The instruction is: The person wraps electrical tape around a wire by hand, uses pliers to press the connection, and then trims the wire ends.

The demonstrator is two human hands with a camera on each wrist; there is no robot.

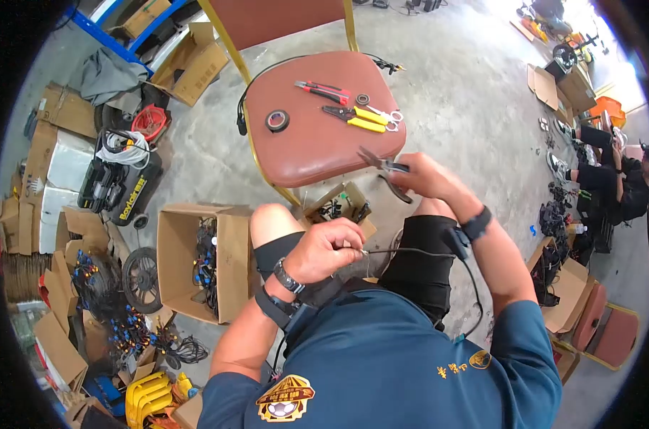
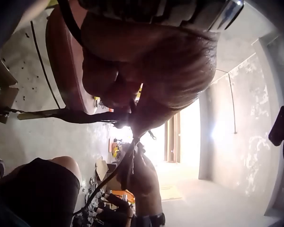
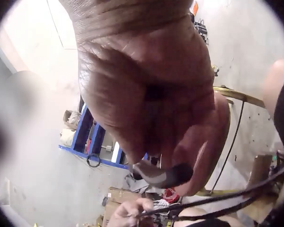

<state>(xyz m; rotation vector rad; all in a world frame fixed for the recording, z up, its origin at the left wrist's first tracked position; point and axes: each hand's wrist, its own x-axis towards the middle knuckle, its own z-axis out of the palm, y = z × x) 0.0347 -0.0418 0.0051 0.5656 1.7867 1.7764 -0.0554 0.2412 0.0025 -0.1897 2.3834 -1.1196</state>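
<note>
The cable point(image 1: 417, 250) is pinched at its pale end by the left grip point(image 1: 324, 250), fingertips closed on it. The pliers point(image 1: 386, 165) are held by the right grip point(image 1: 428, 179), with jaws and handles apart. If the pinch is loose, the cable could be slipped free when pulled. Skin could be nipped between the handles if they are squeezed with a finger inside. The slack cable, passed close to the right wrist, could be snagged by the strap point(image 1: 476, 224). The scissors point(image 1: 394, 118), set near the seat edge beyond the right grip, could be knocked off by a wide swing.

The cable is dark, thin and flexible. Metal plier jaws are tapered. The chair seat point(image 1: 310, 146) ahead of both grips is smooth, padded and rounded; ring-shaped tape point(image 1: 270, 123) and yellow-handled wire strippers point(image 1: 367, 124) are carried on it.
</note>
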